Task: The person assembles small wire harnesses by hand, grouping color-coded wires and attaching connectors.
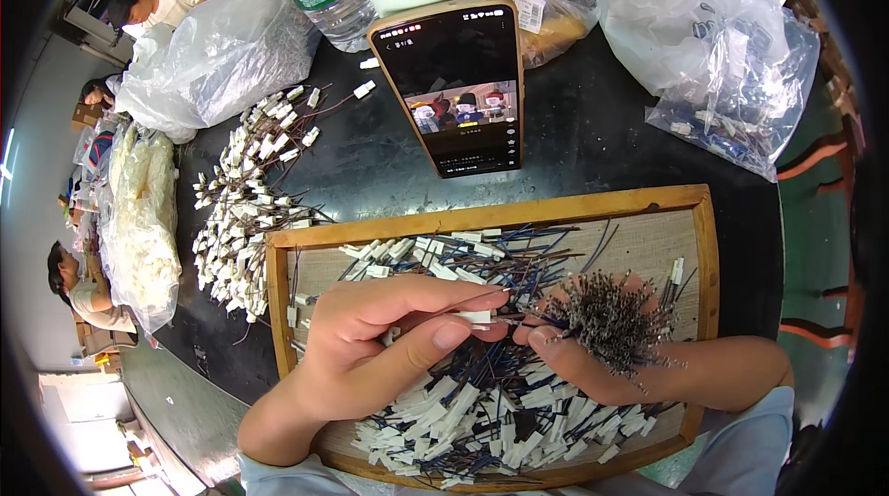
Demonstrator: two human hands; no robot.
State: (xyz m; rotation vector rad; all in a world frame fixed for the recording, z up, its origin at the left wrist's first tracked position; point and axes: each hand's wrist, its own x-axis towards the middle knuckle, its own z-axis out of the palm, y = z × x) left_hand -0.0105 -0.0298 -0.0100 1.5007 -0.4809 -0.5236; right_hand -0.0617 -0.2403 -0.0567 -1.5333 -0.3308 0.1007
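Thumb and fingers of the left hand [361, 337] are pinching a small white connector [477, 317] below centre, between 5 and 6 o'clock, with a thin brown wire [483, 298] running along the fingertips. The right hand [593, 383], between 4 and 5 o'clock, is gripping a thick bundle of dark wires [613, 322], whose tips are fanning outward; its thumb is resting near the connector's right end. Whether a wire is sitting inside that connector, I cannot tell. Both hands are working above a wood-framed tray [491, 215] at 6 o'clock, where loose wired connectors [435, 422] are lying scattered. On the black bench [347, 158], a pile of white connectors [243, 209] is spreading at 9 o'clock, a phone [458, 139] is standing propped at 12, and a clear plastic bag [713, 42] is slumping at 2.
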